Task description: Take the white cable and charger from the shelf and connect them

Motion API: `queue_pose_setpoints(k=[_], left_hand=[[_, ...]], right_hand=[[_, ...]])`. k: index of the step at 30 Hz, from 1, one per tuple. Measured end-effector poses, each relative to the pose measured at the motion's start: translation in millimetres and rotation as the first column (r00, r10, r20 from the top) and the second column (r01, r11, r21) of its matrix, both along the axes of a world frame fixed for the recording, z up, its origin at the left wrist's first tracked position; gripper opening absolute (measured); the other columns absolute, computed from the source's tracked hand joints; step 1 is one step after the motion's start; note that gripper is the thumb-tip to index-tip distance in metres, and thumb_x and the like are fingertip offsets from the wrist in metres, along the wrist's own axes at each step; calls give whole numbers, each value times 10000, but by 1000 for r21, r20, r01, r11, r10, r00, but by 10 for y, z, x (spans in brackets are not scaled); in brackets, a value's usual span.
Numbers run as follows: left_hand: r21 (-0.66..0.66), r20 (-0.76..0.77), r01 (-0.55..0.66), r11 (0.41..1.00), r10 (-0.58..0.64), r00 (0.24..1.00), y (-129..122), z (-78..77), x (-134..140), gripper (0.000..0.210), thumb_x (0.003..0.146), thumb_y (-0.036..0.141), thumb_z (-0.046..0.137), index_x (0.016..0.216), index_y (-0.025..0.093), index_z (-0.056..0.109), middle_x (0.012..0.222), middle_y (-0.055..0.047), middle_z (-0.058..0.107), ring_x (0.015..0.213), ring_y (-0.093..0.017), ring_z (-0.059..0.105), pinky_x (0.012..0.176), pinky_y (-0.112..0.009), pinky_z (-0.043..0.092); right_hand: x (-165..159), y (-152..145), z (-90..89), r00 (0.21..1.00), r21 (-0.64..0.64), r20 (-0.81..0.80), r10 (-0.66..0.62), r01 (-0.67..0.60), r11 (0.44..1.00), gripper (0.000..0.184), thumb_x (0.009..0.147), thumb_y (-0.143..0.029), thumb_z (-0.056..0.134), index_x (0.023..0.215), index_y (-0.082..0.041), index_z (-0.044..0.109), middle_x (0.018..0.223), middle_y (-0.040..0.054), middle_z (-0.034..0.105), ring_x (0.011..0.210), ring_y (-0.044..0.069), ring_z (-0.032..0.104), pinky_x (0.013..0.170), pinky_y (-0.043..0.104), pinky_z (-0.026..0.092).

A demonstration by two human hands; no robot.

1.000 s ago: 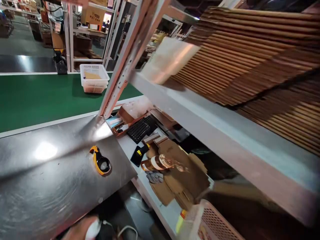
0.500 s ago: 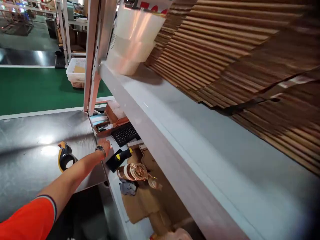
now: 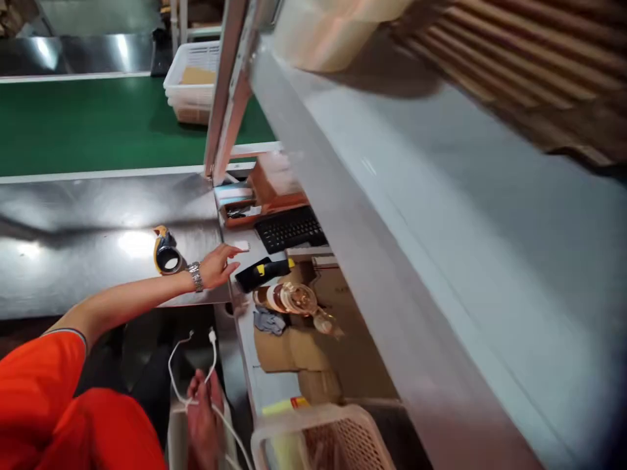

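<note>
Your left hand (image 3: 218, 264) reaches with fingers open toward a small white object (image 3: 241, 246) lying on the counter (image 3: 98, 261), just beside the black handheld scanner (image 3: 262, 273). Your right hand (image 3: 203, 408) is low, closed on a white cable (image 3: 196, 365). Pinch the object by its edges, and keep your wrist clear of the tape dispenser (image 3: 165, 250).

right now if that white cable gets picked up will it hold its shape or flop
The white cable would probably flop: it already curves in loose loops by the right hand. It looks thin, so likely light. Its plug end may swing and snag.
</note>
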State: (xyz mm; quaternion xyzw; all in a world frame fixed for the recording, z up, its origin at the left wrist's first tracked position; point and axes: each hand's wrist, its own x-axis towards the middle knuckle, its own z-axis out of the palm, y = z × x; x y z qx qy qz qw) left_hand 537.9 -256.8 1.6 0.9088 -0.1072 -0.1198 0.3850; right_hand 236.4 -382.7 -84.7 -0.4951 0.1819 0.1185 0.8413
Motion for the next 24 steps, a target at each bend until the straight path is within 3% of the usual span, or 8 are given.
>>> queue_pose_setpoints(k=[3,8,12,15,18,20,22,24], left_hand=[[-232,-40,-264,936,262,964,774,372,-1061,432,1123,449,529,1351,124,699,1223,-161,738,1105,-261,705,989,-410,581],[-470,-543,-562,681,279,792,1580,607,-2293,708,953,756,687,1350,173,746,1363,-169,775,1253,-306,728,1083,-440,567],[-567,-610,-738,367,414,675,2059,626,-2659,635,867,687,796,1183,136,789,1066,-135,827,971,-243,752,925,-369,584],[-504,-503,-765,400,584,637,2487,620,-3030,387,855,503,819,999,143,831,972,-102,816,900,-220,721,884,-345,568],[-383,-393,-812,439,718,574,2869,602,-3561,266,883,407,819,948,151,849,1112,-131,817,1019,-250,743,938,-355,577],[-332,-401,-881,337,795,455,3058,571,-4002,434,882,394,842,1242,153,821,1331,-163,781,1200,-286,736,1027,-381,585],[-206,-436,-958,200,858,273,3175,500,-4524,709,905,406,834,1543,158,649,1564,-190,664,1424,-311,645,1185,-425,532],[30,-482,-998,59,875,38,3202,388,-5091,723,994,432,732,1619,116,550,1691,-232,538,1578,-344,518,1324,-478,407]], right_hand=[[-75,228,3,967,40,-198,-158,169,985,411,728,-675,970,1086,-517,843,965,-46,835,736,175,666,639,313,528],[449,798,269,958,137,-111,263,-248,959,571,681,-650,1011,1114,-307,868,961,75,825,790,200,687,740,356,585],[575,1282,610,669,40,-62,741,-740,672,675,753,-737,938,1167,-210,859,1078,145,834,888,248,749,878,421,617],[563,1738,858,530,-80,-23,848,-846,527,784,865,-839,781,1336,-212,789,1207,143,815,961,250,755,953,429,603],[522,2320,1031,318,-215,-18,948,-927,307,770,886,-800,778,1382,-212,742,997,75,769,780,193,655,734,336,550],[474,2692,1071,197,-328,-47,979,-929,171,694,906,-774,759,1272,-185,782,798,28,658,688,168,545,626,301,452],[425,2988,1047,144,-412,-63,988,-905,106,649,940,-765,713,1183,-171,803,728,8,574,674,159,491,610,296,396],[388,3200,974,93,-423,-69,993,-904,55,631,951,-767,696,1136,-172,793,728,3,555,673,151,473,611,293,371]])
